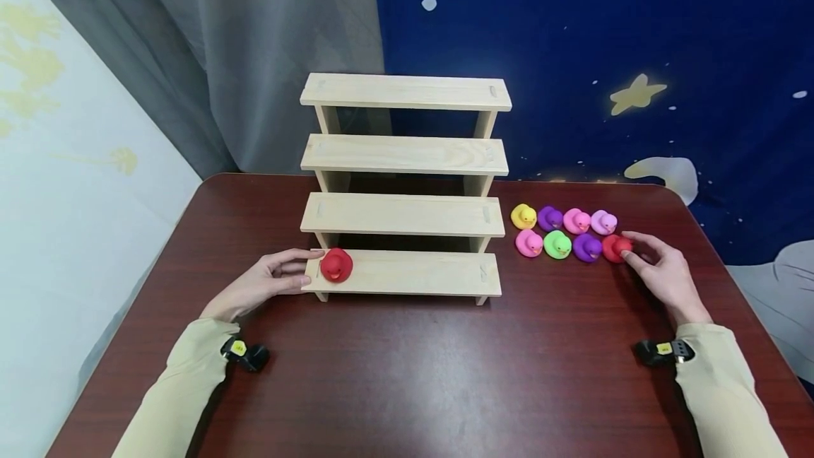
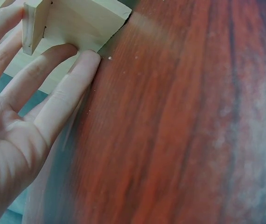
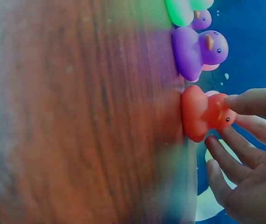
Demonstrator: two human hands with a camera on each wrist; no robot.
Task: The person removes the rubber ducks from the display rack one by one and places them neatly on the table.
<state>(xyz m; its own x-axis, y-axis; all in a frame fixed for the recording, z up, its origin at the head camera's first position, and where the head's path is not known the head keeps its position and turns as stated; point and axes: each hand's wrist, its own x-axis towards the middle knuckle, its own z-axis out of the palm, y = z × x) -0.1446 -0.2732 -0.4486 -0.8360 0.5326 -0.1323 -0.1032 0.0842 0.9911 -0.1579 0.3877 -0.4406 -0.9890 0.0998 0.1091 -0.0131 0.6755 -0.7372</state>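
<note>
A red rubber duck [image 1: 336,265] sits at the left end of the lowest step of a pale wooden tiered shelf [image 1: 407,273]. My left hand [image 1: 270,280] is at that end, its fingers extended against the wood beside the duck. In the left wrist view, the fingers [image 2: 65,95] touch the step's end and underside; the duck is out of sight there. At the right, my right hand [image 1: 661,276] pinches another red rubber duck [image 3: 200,114] between thumb and fingers. That duck stands on the table at the end of the front row, beside a purple duck [image 3: 189,53].
Two rows of small ducks stand right of the shelf, including a yellow duck [image 1: 523,217], a green duck [image 1: 557,244] and a pink duck [image 1: 529,243]. The shelf's upper steps [image 1: 407,92] rise toward the curtains behind the dark red table [image 1: 407,373].
</note>
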